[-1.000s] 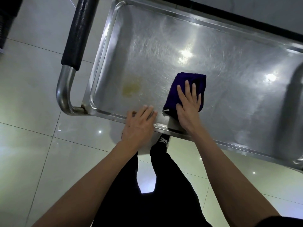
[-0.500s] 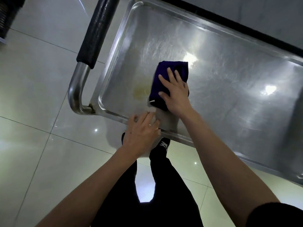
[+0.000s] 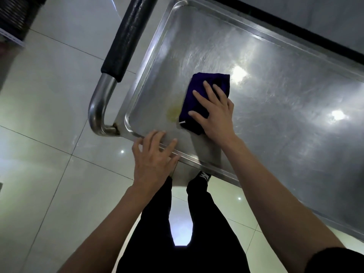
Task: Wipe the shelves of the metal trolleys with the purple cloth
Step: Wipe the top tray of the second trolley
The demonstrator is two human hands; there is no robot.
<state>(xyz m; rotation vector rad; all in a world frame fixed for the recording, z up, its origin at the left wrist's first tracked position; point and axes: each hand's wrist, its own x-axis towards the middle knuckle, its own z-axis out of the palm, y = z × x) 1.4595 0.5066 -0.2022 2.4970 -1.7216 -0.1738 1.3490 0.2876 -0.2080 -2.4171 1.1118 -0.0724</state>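
The metal trolley's top shelf [image 3: 285, 123] fills the upper right, shiny and scratched. A folded purple cloth [image 3: 197, 91] lies flat on it near the left end. My right hand [image 3: 214, 113] presses down on the cloth with straight, spread fingers. A yellowish stain [image 3: 173, 113] shows on the shelf just left of the cloth, touching its edge. My left hand [image 3: 153, 160] rests with straight fingers on the shelf's near rim, below the stain.
The trolley's handle [image 3: 126, 38], black foam over a bent steel tube, runs along the shelf's left end. Glossy pale floor tiles [image 3: 49, 115] lie all around. My dark trousers and a shoe [image 3: 202, 176] stand under the near rim. A dark object sits top left.
My right hand has slid the cloth leftward across the shelf up to the yellow stain. My left hand has stayed on the near rim.
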